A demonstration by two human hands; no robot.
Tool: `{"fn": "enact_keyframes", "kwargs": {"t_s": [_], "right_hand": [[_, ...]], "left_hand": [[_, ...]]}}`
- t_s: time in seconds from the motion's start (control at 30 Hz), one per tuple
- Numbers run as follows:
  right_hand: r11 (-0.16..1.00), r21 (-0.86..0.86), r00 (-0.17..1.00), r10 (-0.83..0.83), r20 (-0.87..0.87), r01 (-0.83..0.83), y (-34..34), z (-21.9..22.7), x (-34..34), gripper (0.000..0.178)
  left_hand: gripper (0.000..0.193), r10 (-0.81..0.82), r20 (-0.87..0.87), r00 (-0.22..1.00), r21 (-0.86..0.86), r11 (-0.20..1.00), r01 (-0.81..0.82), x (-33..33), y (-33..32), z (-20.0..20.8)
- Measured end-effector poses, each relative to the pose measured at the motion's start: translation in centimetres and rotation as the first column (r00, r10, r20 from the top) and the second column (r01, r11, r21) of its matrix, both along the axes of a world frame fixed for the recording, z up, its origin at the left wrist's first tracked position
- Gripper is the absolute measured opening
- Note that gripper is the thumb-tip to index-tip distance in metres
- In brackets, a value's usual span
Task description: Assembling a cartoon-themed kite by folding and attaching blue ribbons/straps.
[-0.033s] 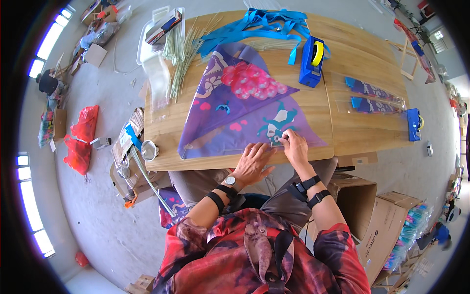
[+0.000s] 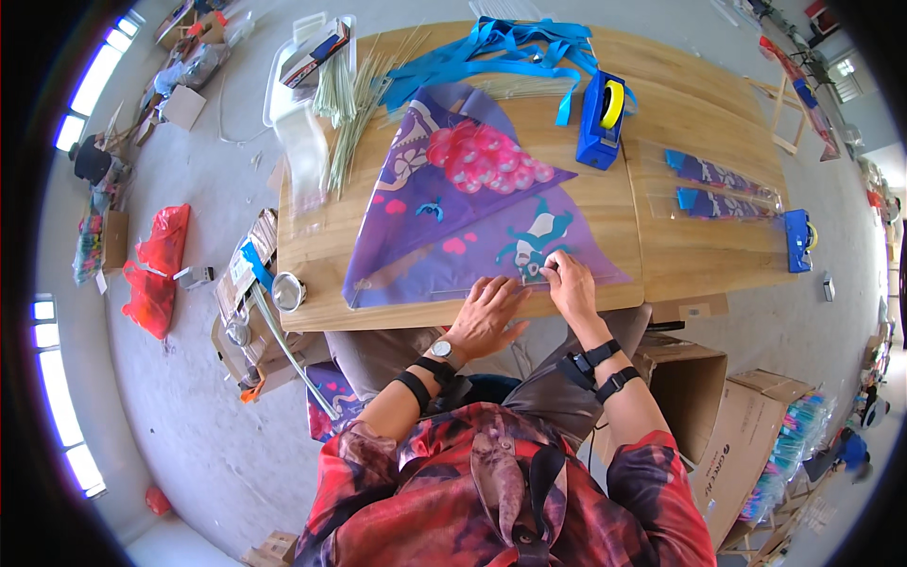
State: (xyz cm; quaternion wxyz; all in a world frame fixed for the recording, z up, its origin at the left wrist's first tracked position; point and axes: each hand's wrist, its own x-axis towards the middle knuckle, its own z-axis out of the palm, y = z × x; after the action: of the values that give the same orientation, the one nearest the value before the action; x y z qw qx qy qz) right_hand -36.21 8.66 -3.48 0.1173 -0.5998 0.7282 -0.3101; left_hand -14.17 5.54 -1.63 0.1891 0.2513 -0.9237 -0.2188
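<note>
Purple cloth (image 2: 425,241) with a hem that could slip at the table's (image 2: 709,265) near edge

We have the cloth spread over the left part of the table, its lower hem just inside the near edge and its right tip beside the joint between the boards. Our left hand (image 2: 489,307) lies palm down on the hem, fingers slightly apart, holding nothing we can see. Our right hand (image 2: 570,283) has thumb and fingertips drawn together in a narrow pinch at the hem; what sits between them is too small to tell.

We judge slipping to be the main risk: the cloth looks thin and slick, and only the left hand seems to press it. If that pressure eased while the pinch pulled, the hem could skew or pucker. The upper layer lies folded across the lower, so a tug might crease both.

Near the near-left corner we have a metal cup (image 2: 288,291); a wide sweep of the left forearm could knock it off. Loose sticks (image 2: 342,151) lie toward the far-left corner, and the cloth could drag them askew if pulled. Blue ribbon (image 2: 501,47) lies tangled along the far edge, close enough to the tape dispenser (image 2: 593,142) to snag it.
</note>
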Motion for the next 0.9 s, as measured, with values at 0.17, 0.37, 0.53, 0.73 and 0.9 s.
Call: {"fn": "enact_keyframes", "kwargs": {"t_s": [0.17, 0.37, 0.53, 0.73, 0.9], "right_hand": [[0.997, 0.069, 0.981, -0.038, 0.190, 0.025, -2.0, 2.1, -3.8, 0.013], [0.933, -0.183, 0.925, -0.251, 0.286, 0.309, -11.2, 3.7, -12.2, 0.015], [0.919, -0.120, 0.920, -0.354, 0.168, 0.376, -16.3, 3.0, -17.1, 0.020], [0.901, 0.223, 0.815, -0.433, 0.384, 0.373, -17.9, 5.1, -17.1, 0.020], [0.911, 0.304, 0.626, -0.412, 0.662, 0.277, -17.5, 6.8, -18.0, 0.019]], "left_hand": [[0.054, -0.037, -0.047, 0.998, -0.044, 0.998, 0.034, 2.8, -1.9, -0.7], [0.050, 0.012, -0.054, 0.998, -0.021, 1.000, -0.014, 2.4, -1.6, -0.6], [0.051, -0.001, -0.055, 0.998, -0.026, 1.000, -0.001, 2.2, -1.6, -0.4], [0.056, 0.018, -0.038, 0.999, -0.008, 1.000, -0.018, 2.5, -1.4, -0.9], [0.056, 0.002, -0.037, 0.999, -0.008, 1.000, -0.002, 2.3, -1.6, -0.6]]}}
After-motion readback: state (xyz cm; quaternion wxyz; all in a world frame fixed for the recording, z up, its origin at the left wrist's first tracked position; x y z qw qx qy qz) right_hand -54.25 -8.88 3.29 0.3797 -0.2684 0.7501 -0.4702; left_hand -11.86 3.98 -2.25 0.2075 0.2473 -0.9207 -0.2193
